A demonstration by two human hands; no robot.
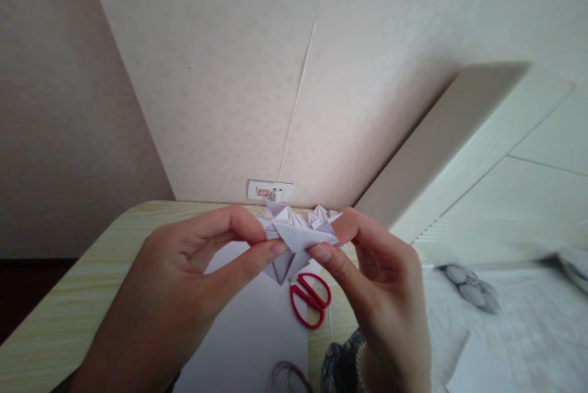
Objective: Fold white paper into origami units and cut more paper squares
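Note:
Between my two hands is a folded white paper piece (301,239), with pointed flaps and a sharp lower tip. My left hand (206,270) pinches its left side between thumb and forefinger. On the opposite side, the thumb and forefinger of my right hand (374,276) pinch it too. The paper is held up above the table. More pointed folded paper shapes (318,215) show just behind it; whether they touch it I cannot tell. Red-handled scissors (311,300) lie below the paper, their blades mostly hidden.
A white paper sheet (248,335) lies on the pale wood-grain table (50,332). Coiled thin wire or cord (289,374) is at the bottom edge. A wall socket (270,190) with a plug sits behind the table. On the right stand a white panel (482,136) and a bed-like white surface (528,313).

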